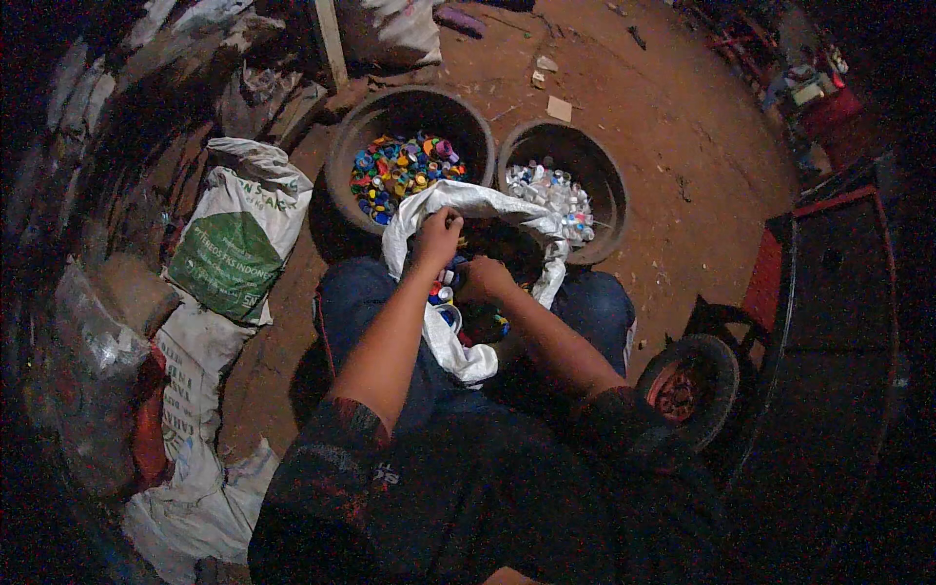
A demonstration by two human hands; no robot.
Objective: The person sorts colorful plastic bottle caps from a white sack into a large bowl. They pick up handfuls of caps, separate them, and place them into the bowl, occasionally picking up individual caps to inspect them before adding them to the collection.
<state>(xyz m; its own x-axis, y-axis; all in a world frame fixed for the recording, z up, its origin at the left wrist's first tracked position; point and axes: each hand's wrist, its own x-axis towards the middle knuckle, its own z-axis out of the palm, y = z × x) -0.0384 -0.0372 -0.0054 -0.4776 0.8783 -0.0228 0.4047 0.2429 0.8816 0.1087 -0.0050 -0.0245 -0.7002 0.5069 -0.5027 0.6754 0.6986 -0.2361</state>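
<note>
Between my knees stands a white woven sack (pixel 479 196) with its rim rolled open and coloured plastic bottle caps (pixel 443 292) inside. My left hand (pixel 439 238) is over the sack's left part, fingers curled; whether it holds a cap cannot be told. Just right of it, my right hand (pixel 484 279) reaches into the sack, its fingertips hidden near a dark blue item. Beyond the sack, a large round tub (pixel 340 157) holds many coloured caps. The smaller round tub (pixel 620 197) beside it holds white and clear caps.
At the left lie a white and green printed sack (pixel 234 256), another white sack (pixel 194 365) and a clear plastic bag (pixel 102 365). On the right are a wheel with a red hub (pixel 687 395) and a red-edged cart or box (pixel 841 292). A cardboard piece (pixel 559 109) lies on the dirt floor.
</note>
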